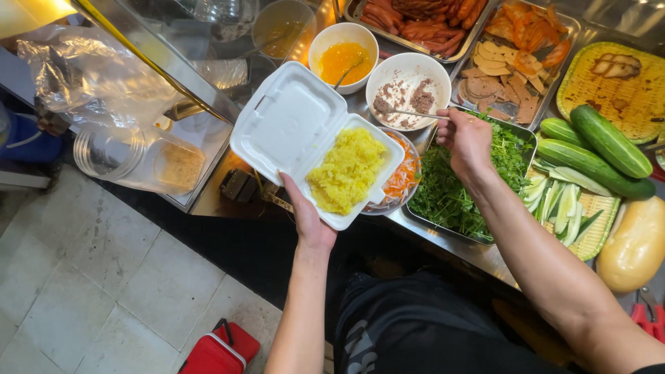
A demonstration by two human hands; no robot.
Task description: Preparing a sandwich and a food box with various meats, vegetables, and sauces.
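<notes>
My left hand (305, 215) holds an open white foam box (291, 131) from beneath; its lower half carries a heap of yellow sticky rice (346, 170), and the lid stands open to the upper left. My right hand (465, 138) grips the handle of a metal spoon (409, 113) that reaches into a white bowl (409, 82) smeared with brown paste. That hand hovers over a metal tray of green herbs (450, 194).
A bowl of orange sauce (343, 59), trays of sausages (422, 21) and sliced meats (509, 69), shredded carrot (402, 176), whole cucumbers (603, 149), cucumber slices on a woven tray (568, 208) and a bread roll (634, 246) crowd the counter. A red box (222, 350) sits on the tiled floor.
</notes>
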